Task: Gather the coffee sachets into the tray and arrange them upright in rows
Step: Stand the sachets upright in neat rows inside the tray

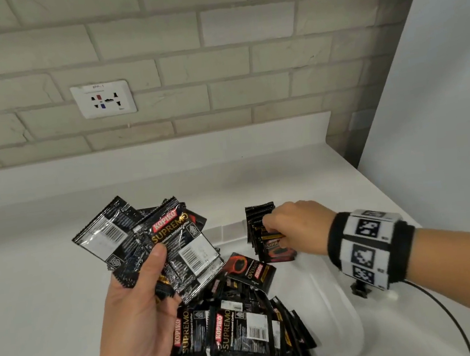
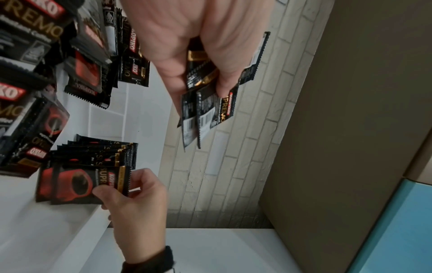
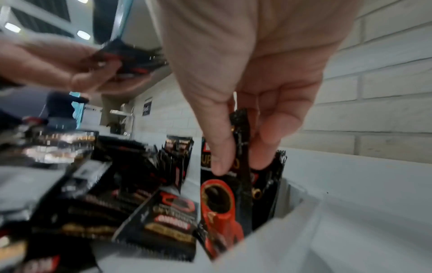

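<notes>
A white tray (image 1: 336,309) on the counter holds a loose heap of black coffee sachets (image 1: 244,330). At its far right corner a short row of upright sachets (image 1: 260,218) stands on edge. My right hand (image 1: 297,230) pinches the nearest upright sachet (image 3: 218,199) of that row by its top, thumb in front and fingers behind. My left hand (image 1: 139,312) is raised over the tray's left side and grips a fanned bunch of sachets (image 1: 159,243) (image 2: 205,103) between thumb and fingers.
The tray sits on a white counter (image 1: 36,285) against a pale brick wall (image 1: 186,52) with a socket plate (image 1: 103,98). A grey panel (image 1: 437,98) rises at the right. A black cable (image 1: 451,317) runs from my right wristband. A person (image 3: 60,110) stands far off.
</notes>
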The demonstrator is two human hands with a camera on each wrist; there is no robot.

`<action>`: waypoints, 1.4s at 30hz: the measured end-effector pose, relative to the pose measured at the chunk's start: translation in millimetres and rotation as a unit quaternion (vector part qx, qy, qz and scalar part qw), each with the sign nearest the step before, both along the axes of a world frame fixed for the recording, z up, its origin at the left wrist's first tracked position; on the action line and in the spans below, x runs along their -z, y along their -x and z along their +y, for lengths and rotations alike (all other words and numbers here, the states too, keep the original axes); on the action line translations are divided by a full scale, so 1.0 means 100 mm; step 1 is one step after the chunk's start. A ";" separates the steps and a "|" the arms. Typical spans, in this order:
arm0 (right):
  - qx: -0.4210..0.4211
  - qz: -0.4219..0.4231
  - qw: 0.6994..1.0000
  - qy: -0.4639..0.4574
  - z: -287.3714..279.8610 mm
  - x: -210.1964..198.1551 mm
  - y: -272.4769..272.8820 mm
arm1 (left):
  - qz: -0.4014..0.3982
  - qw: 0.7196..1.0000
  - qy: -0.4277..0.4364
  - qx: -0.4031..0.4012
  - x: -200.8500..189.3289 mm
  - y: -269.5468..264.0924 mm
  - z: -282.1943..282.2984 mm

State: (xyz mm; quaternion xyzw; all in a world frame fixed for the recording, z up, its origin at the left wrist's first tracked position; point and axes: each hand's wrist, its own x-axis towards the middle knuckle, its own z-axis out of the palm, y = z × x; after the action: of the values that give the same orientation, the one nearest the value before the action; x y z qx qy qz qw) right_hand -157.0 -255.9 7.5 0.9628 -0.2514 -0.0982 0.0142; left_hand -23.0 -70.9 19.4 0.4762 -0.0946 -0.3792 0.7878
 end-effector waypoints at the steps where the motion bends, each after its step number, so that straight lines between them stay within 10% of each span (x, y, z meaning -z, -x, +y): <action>1: -0.010 0.018 1.000 0.010 -0.01 0.02 -0.04 | 0.002 1.000 -0.001 -0.004 0.00 -0.01 0.01; 11: 0.020 0.027 0.999 0.036 -0.14 0.09 -0.12 | -0.015 1.000 -0.013 0.000 0.04 -0.05 -0.04; 22: 0.142 -0.152 0.977 -0.035 -0.20 -0.12 0.26 | 0.035 0.999 0.011 0.035 0.18 -0.06 -0.15; 26: 0.174 -0.324 0.900 -0.234 0.04 -0.22 0.37 | 0.030 0.997 0.019 0.069 0.19 0.03 -0.28; 30: 0.162 -0.318 0.821 -0.446 0.45 -0.21 0.25 | 0.004 0.996 0.028 0.088 0.15 0.22 -0.42; 42: 0.215 -0.418 0.634 -0.614 0.55 -0.01 0.23 | -0.025 0.996 0.038 0.080 0.21 0.36 -0.42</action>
State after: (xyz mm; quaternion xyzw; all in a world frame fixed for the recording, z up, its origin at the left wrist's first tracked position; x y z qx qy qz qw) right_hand -180.4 -201.3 8.9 0.6061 -0.3125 0.1829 -0.7082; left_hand -59.5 -112.8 -1.2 0.4466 -0.1666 -0.4248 0.7696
